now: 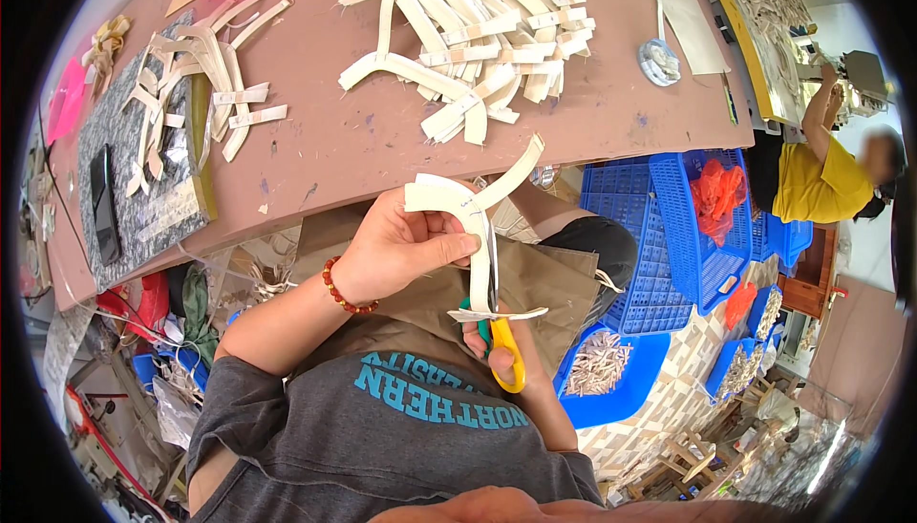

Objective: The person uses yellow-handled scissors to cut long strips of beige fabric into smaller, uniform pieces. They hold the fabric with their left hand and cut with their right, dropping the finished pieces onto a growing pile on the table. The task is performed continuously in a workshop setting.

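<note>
My left hand pinches a curved, branching cream fabric strip between thumb and fingers, over my lap in front of the table edge. Below it, my right hand is closed round the yellow-and-green handles of a pair of scissors. The scissor blades run upward along the strip's lower arm, partly hidden by it. Whether they touch the fabric I cannot tell. A short cream piece lies across the scissors just above the handles. On the table beyond is a large heap of similar strips.
A smaller bunch of strips lies on the left by a stone slab with a phone. Blue crates and a blue basin of small pieces stand at right. Another person in a yellow shirt works farther right.
</note>
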The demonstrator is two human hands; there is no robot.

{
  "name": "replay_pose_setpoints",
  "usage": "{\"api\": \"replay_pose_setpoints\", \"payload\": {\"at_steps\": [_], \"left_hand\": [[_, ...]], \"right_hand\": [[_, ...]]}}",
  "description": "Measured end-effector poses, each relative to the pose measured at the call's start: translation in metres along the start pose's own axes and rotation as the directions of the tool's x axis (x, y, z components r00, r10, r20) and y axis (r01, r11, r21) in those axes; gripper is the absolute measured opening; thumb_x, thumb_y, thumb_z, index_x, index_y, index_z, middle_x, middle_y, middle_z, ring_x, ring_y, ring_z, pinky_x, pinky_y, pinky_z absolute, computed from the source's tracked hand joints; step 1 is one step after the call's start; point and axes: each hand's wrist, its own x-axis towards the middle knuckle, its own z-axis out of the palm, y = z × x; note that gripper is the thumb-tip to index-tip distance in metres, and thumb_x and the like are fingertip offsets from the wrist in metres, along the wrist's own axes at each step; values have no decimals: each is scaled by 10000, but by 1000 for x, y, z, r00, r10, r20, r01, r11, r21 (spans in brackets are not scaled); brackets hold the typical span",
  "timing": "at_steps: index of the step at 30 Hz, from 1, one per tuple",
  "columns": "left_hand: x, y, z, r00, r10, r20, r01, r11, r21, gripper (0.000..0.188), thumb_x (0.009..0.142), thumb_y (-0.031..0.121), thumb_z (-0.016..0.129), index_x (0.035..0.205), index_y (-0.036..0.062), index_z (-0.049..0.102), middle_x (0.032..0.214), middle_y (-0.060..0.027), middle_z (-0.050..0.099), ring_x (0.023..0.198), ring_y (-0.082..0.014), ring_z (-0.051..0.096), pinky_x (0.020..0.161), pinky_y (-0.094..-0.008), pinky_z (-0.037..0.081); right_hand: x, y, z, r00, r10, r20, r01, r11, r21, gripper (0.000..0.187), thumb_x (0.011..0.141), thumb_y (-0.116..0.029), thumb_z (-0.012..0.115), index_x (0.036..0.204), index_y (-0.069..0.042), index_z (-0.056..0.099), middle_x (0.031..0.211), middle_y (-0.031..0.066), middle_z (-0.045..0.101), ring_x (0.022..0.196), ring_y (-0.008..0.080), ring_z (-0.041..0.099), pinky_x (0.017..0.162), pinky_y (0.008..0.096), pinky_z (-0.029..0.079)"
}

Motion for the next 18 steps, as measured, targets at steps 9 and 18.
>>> {"api": "replay_pose_setpoints", "payload": {"at_steps": [9,18], "left_hand": [[3,3,-7,994,-84,66,87,995,-40,341,811,-38,634,1135,12,541,905,-45,625,773,-105,597,691,-267,523],[19,32,-22,985,-116,130,87,975,207,170,778,-28,657,935,25,619,865,-55,627,743,-117,592,656,-240,504]], "right_hand": [[-9,8,-14,997,79,-17,-78,995,60,629,678,-550,746,968,-33,538,844,-30,517,726,33,472,635,174,377],[-7,3,-12,1000,5,-6,-6,999,-36,500,721,-470,751,818,-43,508,695,-39,460,619,30,428,554,186,349]]}}
